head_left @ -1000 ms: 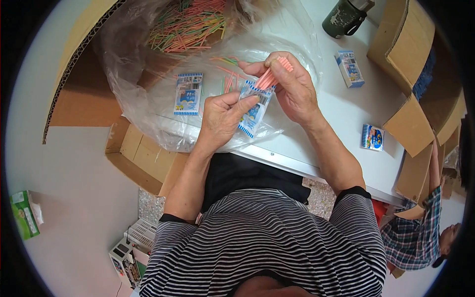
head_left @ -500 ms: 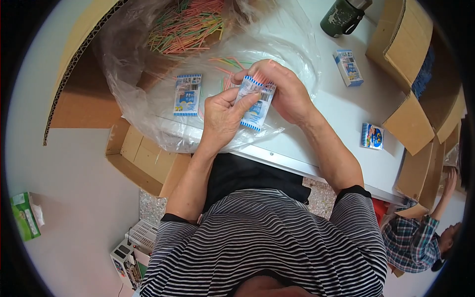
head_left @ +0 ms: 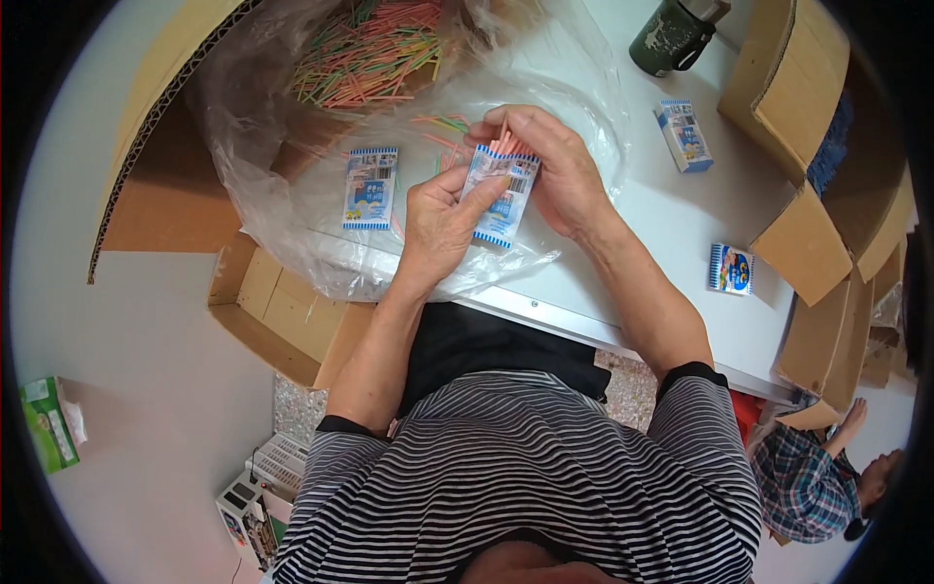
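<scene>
My left hand [head_left: 438, 226] is closed on a small blue-and-white plastic packet [head_left: 499, 220], its thumb pressed across the front. From the packet's open top stick out thin pink sticks [head_left: 506, 145]. Curled around these sticks is my right hand [head_left: 562, 167], its palm against the packet's right edge; some of its fingers are hidden behind. A similar packet [head_left: 370, 190] lies on the clear plastic bag just left of my hands. Beyond it, a heap of pink, green and yellow sticks [head_left: 375, 58] fills the bag, and a few loose ones [head_left: 445, 124] are scattered nearer.
Two more packets, a standing one [head_left: 686, 136] and a flat one [head_left: 732, 269], are on the white table [head_left: 642, 229]. A dark green mug [head_left: 671, 39] stands far right. Open cardboard boxes [head_left: 808, 238] line the right; another box [head_left: 277, 302] sits lower left. A co-worker [head_left: 808, 482] is at right.
The pink sticks stand out further above the packet's mouth, and the packet has shifted slightly up and left with my hands. At right, the co-worker's raised arm has come down.
</scene>
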`<state>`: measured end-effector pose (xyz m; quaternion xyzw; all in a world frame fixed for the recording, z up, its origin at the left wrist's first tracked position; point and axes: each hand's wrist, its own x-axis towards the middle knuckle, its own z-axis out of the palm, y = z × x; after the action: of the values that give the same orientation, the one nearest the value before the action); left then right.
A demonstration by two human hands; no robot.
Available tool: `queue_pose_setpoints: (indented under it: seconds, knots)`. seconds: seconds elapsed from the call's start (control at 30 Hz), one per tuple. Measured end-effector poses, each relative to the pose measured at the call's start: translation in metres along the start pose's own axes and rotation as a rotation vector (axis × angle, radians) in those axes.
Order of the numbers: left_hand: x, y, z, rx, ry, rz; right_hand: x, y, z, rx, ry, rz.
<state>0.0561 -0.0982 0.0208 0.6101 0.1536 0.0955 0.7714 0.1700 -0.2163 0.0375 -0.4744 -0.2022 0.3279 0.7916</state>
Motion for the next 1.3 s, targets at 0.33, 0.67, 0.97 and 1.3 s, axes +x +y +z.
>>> queue_pose_setpoints:
  seconds: [0.33, 0.67, 0.97, 1.3]
  knots:
    - [-0.013, 0.008, -0.017, -0.179, 0.166, 0.051, 0.033, -0.026, 0.013, -0.82, 0.015, 0.093]
    - [-0.008, 0.006, -0.021, -0.256, 0.165, 0.223, -0.01, -0.019, 0.009, -0.573, -0.17, -0.013]
    - [-0.014, 0.018, -0.045, 0.358, 0.6, 0.374, -0.037, -0.055, -0.024, -0.677, -0.003, -0.393]
    - [-0.008, 0.025, -0.095, 1.324, 0.637, 0.053, -0.107, -0.095, -0.13, -1.473, 0.275, 0.292]
